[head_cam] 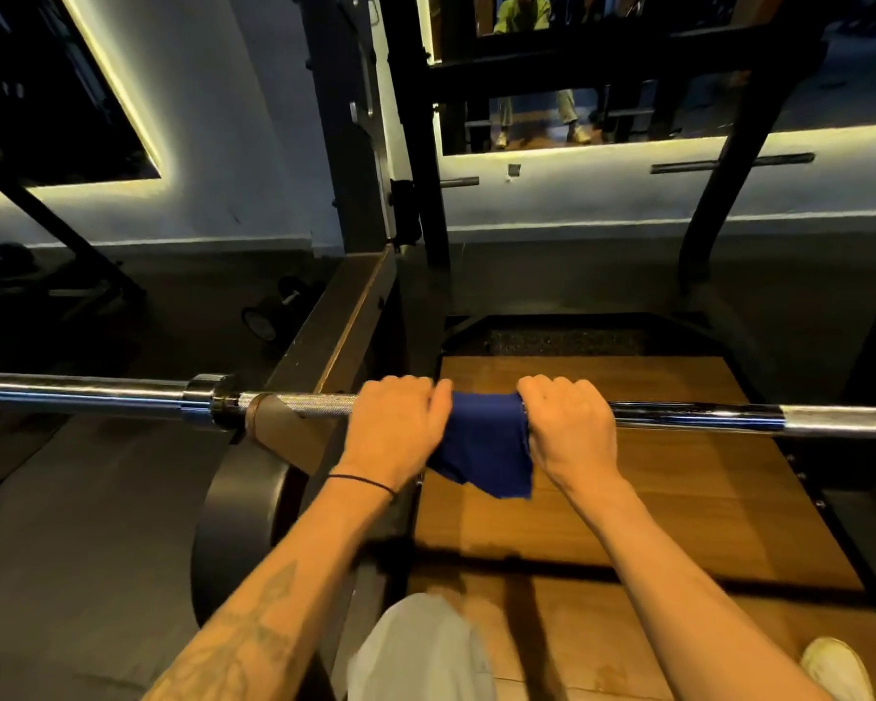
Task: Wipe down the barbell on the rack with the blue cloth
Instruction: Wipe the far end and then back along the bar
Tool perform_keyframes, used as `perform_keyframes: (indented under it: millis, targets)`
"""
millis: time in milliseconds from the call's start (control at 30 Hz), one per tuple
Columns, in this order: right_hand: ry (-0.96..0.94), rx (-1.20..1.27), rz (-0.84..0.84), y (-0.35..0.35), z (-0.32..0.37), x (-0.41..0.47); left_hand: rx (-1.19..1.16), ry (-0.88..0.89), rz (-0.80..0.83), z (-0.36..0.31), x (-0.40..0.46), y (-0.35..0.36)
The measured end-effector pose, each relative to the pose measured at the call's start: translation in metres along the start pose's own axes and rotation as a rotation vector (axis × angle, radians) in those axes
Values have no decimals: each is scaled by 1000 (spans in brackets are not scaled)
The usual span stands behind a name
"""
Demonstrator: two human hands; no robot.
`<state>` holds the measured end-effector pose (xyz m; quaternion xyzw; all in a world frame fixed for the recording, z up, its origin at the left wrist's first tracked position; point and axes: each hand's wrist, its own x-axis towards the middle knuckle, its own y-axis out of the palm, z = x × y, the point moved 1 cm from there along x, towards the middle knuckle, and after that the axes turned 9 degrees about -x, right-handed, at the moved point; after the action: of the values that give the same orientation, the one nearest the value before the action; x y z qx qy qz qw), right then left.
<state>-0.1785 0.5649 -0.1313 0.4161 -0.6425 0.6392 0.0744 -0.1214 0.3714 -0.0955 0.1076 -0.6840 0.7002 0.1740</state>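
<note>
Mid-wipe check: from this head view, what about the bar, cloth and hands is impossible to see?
- Barbell ends: both cut off by the head view's left and right edges.
- Shaft under the blue cloth: covered, so its cleanliness is unknown.
- Fingertips of the left hand and right hand: curled over the far side of the bar, hidden.
- Bar's underside: faces away from the camera.

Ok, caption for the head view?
Both hands, left hand and right hand, grip the blue cloth draped over the racked barbell.
</note>
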Motion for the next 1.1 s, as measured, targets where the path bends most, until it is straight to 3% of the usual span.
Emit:
perform_keyframes:
  millis: [167,433,600,800,933,1100]
  targets:
    - [-2,-6,48,-3,-1,1,89,-124,87,59,-15,-3]
    - [-49,198,598,-17,-8,32,-11,-211,79,54,-15,0]
    - [-227,263,755,-9,1,48,-52,-209,55,49,-18,4]
    - [-265,283,763,-11,6,55,20,-136,-12,53,-20,8]
    - [-266,201,604,-12,6,46,45,-109,-12,47,-20,1]
    - [-251,102,452,-12,10,33,138,-29,115,18,-5,-7]
